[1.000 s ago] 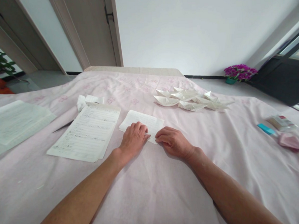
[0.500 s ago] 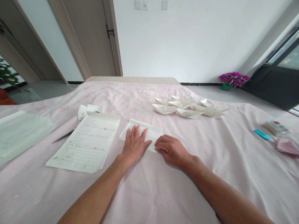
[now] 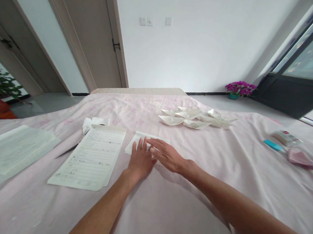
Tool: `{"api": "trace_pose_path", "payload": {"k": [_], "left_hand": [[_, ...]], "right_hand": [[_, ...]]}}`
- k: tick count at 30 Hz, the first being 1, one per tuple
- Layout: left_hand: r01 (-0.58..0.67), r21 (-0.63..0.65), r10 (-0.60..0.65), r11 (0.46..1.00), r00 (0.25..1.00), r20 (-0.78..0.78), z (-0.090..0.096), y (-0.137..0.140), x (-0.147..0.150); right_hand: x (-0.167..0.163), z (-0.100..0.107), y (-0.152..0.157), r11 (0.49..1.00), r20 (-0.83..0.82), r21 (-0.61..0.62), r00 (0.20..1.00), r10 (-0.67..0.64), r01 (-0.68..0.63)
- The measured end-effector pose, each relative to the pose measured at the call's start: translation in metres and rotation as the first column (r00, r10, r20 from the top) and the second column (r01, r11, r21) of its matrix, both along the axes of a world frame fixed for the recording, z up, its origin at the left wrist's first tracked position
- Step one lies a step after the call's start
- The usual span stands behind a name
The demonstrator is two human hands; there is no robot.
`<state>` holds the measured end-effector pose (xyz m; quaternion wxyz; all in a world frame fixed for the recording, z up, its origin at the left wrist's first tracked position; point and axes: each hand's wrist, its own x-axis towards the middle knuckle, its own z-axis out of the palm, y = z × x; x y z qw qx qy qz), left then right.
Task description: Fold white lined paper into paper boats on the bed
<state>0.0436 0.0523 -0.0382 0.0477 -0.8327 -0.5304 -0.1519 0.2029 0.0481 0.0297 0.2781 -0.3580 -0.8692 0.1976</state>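
Note:
A folded sheet of white paper (image 3: 131, 145) lies on the pink cloth in front of me, largely covered by both hands. My left hand (image 3: 141, 161) rests on it with the fingers apart and pointing away from me. From the right, my right hand (image 3: 167, 154) reaches across with its fingers stretched out, their tips close to or touching the left fingers. How the near part of the sheet is folded is hidden under the hands. Several folded paper boats (image 3: 191, 119) sit in a cluster beyond the right hand.
Written sheets (image 3: 89, 161) lie to the left, partly over dark-bladed scissors (image 3: 67, 150). Farther left is more paper (image 3: 18, 150). At the right are a blue object (image 3: 273, 145), a clear-wrapped pack (image 3: 287, 138) and a pink item (image 3: 300, 158), all on the pink cloth (image 3: 162, 208).
My right hand has gone from curled fingers at the sheet's right corner to stretched fingers, moving left against the left hand. The view has tilted up slightly.

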Motion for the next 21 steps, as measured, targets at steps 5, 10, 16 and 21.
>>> {"api": "trace_pose_path", "payload": {"k": [5,10,16,21], "left_hand": [[0.066,0.025,-0.066,0.998,0.997,0.034,0.000,0.002,0.000],[-0.002,-0.008,0.002,1.000,1.000,-0.002,0.002,0.002,0.002],[-0.038,-0.021,0.037,0.999,0.999,-0.019,0.005,0.000,0.004],[-0.043,-0.034,0.042,0.998,0.999,-0.020,0.003,0.000,0.001]], "right_hand": [[-0.030,-0.010,0.030,0.990,0.113,-0.135,0.992,0.050,-0.035],[-0.021,-0.042,0.052,0.989,0.271,-0.101,0.959,-0.078,0.108],[0.011,-0.061,0.049,0.980,0.357,0.148,0.918,-0.176,0.130],[0.025,-0.066,0.037,0.919,0.379,0.322,0.858,-0.346,0.228]]}}
